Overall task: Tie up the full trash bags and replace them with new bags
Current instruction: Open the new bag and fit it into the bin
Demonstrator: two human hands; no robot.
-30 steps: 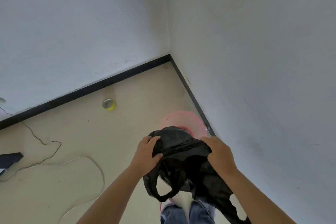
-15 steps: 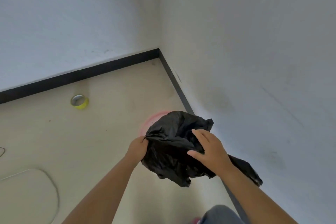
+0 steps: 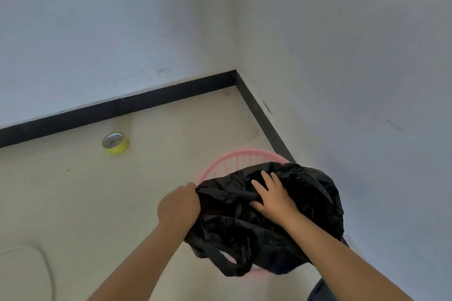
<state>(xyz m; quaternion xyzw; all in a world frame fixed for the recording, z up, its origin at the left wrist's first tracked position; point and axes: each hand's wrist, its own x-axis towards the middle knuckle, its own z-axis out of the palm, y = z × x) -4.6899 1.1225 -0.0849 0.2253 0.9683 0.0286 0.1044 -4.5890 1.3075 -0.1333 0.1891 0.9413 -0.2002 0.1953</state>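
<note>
Two hands work a new black bag (image 3: pixel 288 222) over the pink bin (image 3: pixel 242 157): my left hand (image 3: pixel 179 206) grips its edge, my right hand (image 3: pixel 275 197) presses flat, fingers spread. Lining looks unfinished.

Bare corner of an indoor room

White walls (image 3: pixel 342 56) meet a black baseboard (image 3: pixel 171 95) at 12 o'clock; beige floor (image 3: pixel 73 190) holds a yellow tape roll (image 3: pixel 115 143) at 10 o'clock.

Trash bag (image 3: pixel 281 222): thin black plastic film, crinkled, faintly glossy. Bin (image 3: pixel 234 161) beneath the grip: pink moulded plastic lattice, smooth. Tape roll (image 3: pixel 115 143), left of it: glossy yellow.
</note>
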